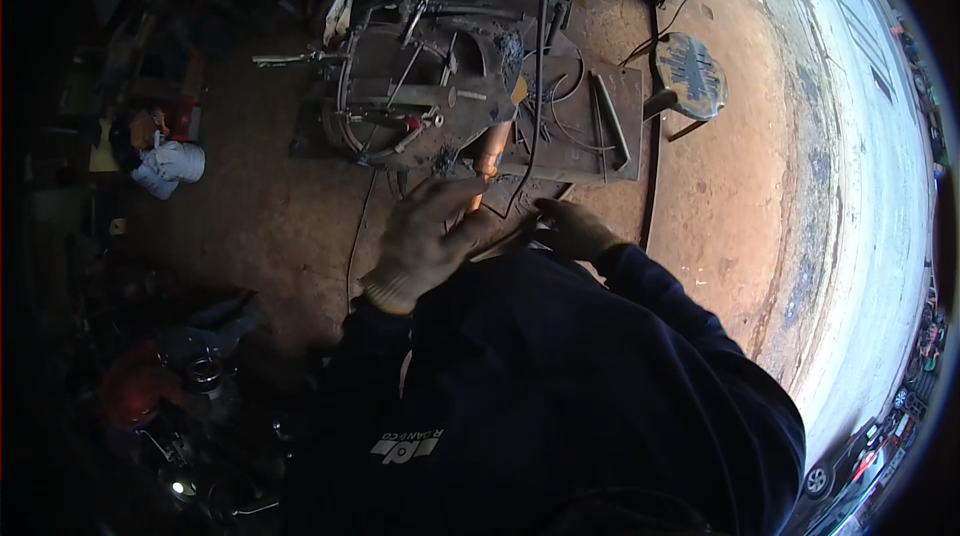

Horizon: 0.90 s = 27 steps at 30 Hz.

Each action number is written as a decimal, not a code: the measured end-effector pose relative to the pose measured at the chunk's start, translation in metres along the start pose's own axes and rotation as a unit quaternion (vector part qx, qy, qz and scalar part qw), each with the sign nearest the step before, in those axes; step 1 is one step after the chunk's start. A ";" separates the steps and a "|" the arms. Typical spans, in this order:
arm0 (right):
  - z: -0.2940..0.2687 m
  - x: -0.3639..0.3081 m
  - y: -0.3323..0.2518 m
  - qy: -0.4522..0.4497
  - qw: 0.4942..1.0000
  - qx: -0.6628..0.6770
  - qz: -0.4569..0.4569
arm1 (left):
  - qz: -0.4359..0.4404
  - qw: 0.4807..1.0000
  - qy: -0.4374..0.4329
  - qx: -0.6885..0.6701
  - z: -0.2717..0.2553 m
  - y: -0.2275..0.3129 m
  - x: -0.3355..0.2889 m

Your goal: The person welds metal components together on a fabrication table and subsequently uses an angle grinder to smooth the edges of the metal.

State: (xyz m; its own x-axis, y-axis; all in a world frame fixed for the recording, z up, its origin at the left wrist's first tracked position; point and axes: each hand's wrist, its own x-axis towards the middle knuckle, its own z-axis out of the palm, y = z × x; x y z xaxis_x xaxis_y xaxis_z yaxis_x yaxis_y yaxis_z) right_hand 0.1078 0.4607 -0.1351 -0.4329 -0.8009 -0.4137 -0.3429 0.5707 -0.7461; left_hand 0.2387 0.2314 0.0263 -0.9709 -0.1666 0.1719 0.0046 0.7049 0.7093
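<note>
Centrally, one copper tube (492, 148) lies at the near edge of one table (632, 108), its lower end partly hidden by the left hand (425, 236), thumb and fingers apart, grip unclear. The right hand (575, 229) is curled, its hold impossible to tell; beyond stands one stool (690, 81), while white printing marks the dark jacket (570, 366).

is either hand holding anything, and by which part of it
That cannot be told. The left hand is by the near end of the copper-coloured cylinder, but no firm grip shows; anything in the right hand is too dark to identify.
</note>
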 end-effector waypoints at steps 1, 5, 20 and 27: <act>-0.005 0.007 -0.023 -0.006 0.998 -0.024 -0.052 | 0.013 1.000 -0.010 0.020 0.011 0.003 0.002; 0.001 0.021 -0.093 -0.017 0.985 -0.055 -0.166 | 0.095 0.995 -0.009 0.030 0.045 -0.025 0.005; 0.090 -0.030 -0.142 0.001 0.994 0.078 -0.070 | -0.307 0.937 -0.142 0.092 0.061 -0.201 -0.248; 0.127 -0.122 0.091 0.088 0.947 0.048 0.304 | -0.606 0.661 -0.440 0.039 0.084 -0.262 -0.535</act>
State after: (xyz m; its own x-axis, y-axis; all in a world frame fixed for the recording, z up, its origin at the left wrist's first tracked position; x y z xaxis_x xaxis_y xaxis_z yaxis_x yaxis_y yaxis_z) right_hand 0.2357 0.5872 -0.2189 -0.6613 -0.2818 -0.6952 0.0889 0.8907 -0.4457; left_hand 0.7373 0.1942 -0.3087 -0.0136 -0.1999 -0.9797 -0.8838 0.4607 -0.0817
